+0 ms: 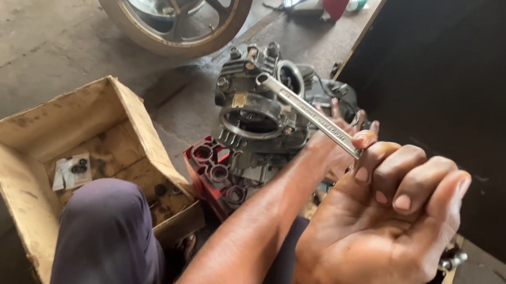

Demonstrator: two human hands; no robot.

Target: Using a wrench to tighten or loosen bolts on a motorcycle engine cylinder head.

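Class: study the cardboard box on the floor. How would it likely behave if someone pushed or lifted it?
The cardboard box would probably slide easily, since only a few small parts lie inside. Its walls look stained and bent, so it may flex or sag when lifted. Being open-topped and low, it seems unlikely to tip.

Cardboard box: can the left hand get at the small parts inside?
Probably yes: the cardboard box is open-topped, its small parts lie uncovered, and the left hand at the engine is close by. Only the knee overlaps its near corner.
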